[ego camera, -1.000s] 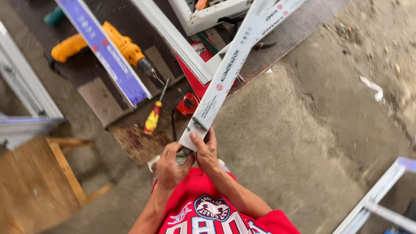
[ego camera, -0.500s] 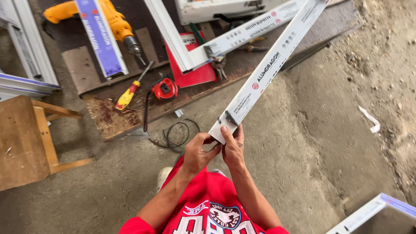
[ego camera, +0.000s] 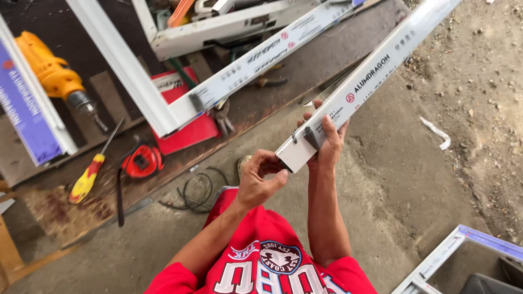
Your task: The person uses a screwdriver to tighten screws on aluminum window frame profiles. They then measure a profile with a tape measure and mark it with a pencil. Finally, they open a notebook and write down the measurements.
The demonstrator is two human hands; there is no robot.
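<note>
A long white aluminium profile [ego camera: 376,71] with printed film runs from the middle of the head view up to the top right. My right hand [ego camera: 326,142] grips it from below, close to its near end. My left hand [ego camera: 259,177] is curled at that near end [ego camera: 294,155], its fingertips pinching the cut edge. Both arms come up from my red printed shirt [ego camera: 261,261] at the bottom.
A dark wooden board [ego camera: 305,71] on the concrete floor carries white frame pieces [ego camera: 163,103], a yellow drill [ego camera: 52,73], a yellow-red screwdriver [ego camera: 87,179], a red tape measure [ego camera: 143,161], a red box [ego camera: 188,130] and pliers [ego camera: 223,117]. A black cable coil [ego camera: 196,190] lies beside it. Another frame corner [ego camera: 457,250] sits bottom right.
The view has shifted and closed in on the hands. The profile's near end has risen, and my right hand has slid up underneath it while my left hand stays at the cut end.
</note>
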